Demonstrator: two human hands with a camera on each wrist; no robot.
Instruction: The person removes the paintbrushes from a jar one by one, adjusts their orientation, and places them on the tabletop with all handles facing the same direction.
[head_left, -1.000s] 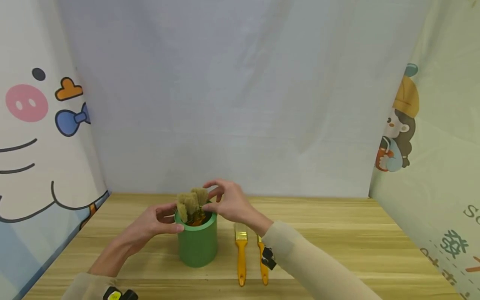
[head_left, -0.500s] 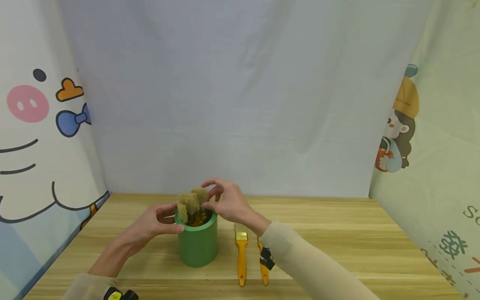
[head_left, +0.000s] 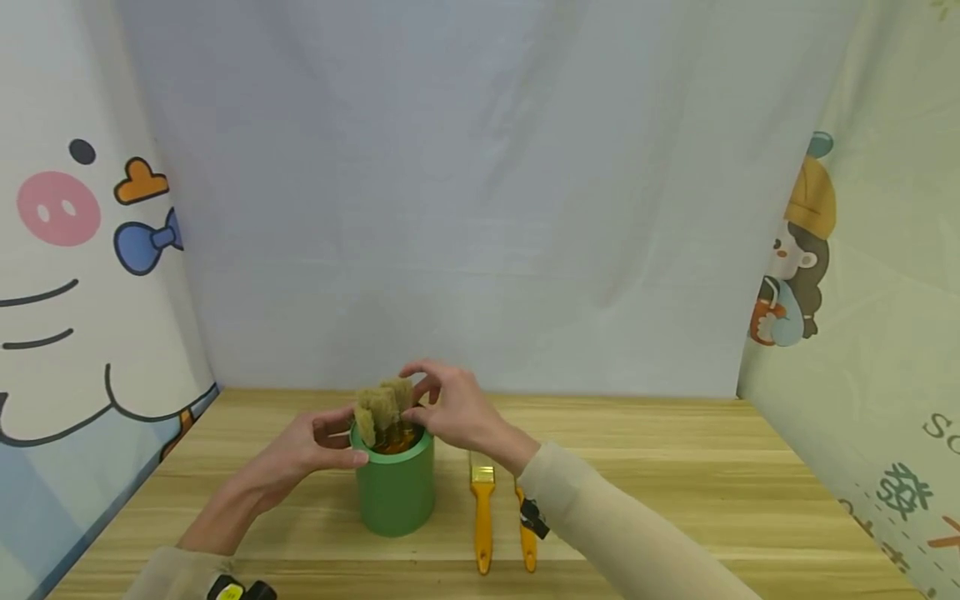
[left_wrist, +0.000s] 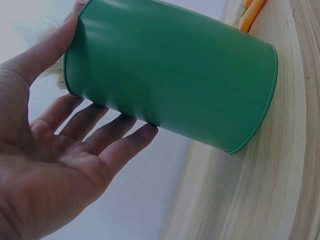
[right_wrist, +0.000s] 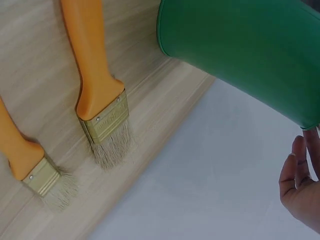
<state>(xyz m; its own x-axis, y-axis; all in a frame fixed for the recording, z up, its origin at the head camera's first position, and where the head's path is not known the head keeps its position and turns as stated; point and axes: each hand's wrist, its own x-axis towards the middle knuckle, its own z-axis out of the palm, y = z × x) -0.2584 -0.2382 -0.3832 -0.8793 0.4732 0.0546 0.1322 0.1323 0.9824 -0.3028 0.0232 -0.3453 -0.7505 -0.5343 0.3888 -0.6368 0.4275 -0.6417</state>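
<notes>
A green cylindrical pot (head_left: 397, 497) stands upright on the wooden table, bristles of several paintbrushes (head_left: 377, 408) sticking up from it. My left hand (head_left: 311, 440) grips the pot near its top, thumb at the front of the rim. In the left wrist view that hand's fingers (left_wrist: 117, 135) lie along the pot's side. Over the opening, my right hand (head_left: 461, 412) holds a paintbrush (head_left: 397, 388) between thumb and fingers at the bristle end. Its handle is hidden inside the pot. The right wrist view shows the right hand's fingers (right_wrist: 300, 167) close at the rim.
Right of the pot, two paintbrushes with orange handles lie flat: a nearer one (head_left: 483, 521) and another (head_left: 528, 542) partly under my right forearm. A white cloth (head_left: 480, 208) hangs behind the wooden table (head_left: 675, 475), with printed cloths at both sides.
The right hand and its paintbrush have shifted slightly left, and the brush sits a little lower in the pot. My left hand and the pot have stayed in place.
</notes>
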